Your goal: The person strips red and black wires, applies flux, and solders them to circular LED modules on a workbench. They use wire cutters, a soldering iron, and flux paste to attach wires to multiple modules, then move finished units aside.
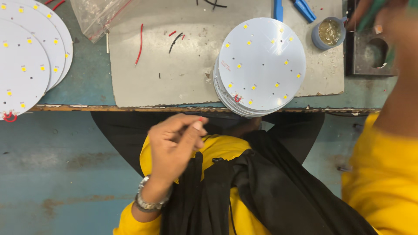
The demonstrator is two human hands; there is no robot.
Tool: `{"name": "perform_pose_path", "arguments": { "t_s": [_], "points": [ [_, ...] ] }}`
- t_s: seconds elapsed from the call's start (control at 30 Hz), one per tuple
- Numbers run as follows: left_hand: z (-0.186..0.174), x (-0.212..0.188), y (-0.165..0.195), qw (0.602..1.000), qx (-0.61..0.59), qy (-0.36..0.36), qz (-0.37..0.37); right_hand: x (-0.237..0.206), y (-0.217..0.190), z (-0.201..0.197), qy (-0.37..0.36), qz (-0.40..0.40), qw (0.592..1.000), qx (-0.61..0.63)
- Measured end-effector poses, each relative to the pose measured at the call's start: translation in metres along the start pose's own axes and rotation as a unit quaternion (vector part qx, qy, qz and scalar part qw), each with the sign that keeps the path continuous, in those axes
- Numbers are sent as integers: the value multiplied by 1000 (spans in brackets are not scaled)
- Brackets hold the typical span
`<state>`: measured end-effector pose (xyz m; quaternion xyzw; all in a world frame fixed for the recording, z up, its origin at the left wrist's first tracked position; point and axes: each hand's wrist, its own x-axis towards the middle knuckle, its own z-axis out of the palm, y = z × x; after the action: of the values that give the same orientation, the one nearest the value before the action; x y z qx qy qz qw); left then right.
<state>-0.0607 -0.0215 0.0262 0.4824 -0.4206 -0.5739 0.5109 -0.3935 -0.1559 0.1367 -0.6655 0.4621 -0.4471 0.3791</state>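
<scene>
One short red wire (200, 119) pinched at its tip by left hand (174, 143) – thin, light, limp, so hold near the end; right hand (394, 26) blurred – grip unreadable

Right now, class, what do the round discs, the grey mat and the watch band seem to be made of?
Discs: probably white-coated metal or board, smooth, faint sheen, small yellow chips on top. Mat: likely cardboard or fibreboard, matt grey, ragged scuffed edge. Watch band on left hand: metal, shiny silver links.

Bright, even overhead light, soft glare on the white round boards (261, 63) at upper centre, right hand (392, 19) blurred at upper right, shadows faint
</scene>
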Motion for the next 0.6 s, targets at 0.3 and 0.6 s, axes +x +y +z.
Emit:
{"name": "perform_pose_path", "arguments": {
  "t_s": [0.3, 0.6],
  "points": [
    [69, 7, 9, 974, 117, -188, 51, -205, 80, 64, -195, 254, 918, 232],
    [91, 5, 3, 964, 173, -192, 69, -241, 109, 72, -217, 216, 934, 182]
  ]
}}
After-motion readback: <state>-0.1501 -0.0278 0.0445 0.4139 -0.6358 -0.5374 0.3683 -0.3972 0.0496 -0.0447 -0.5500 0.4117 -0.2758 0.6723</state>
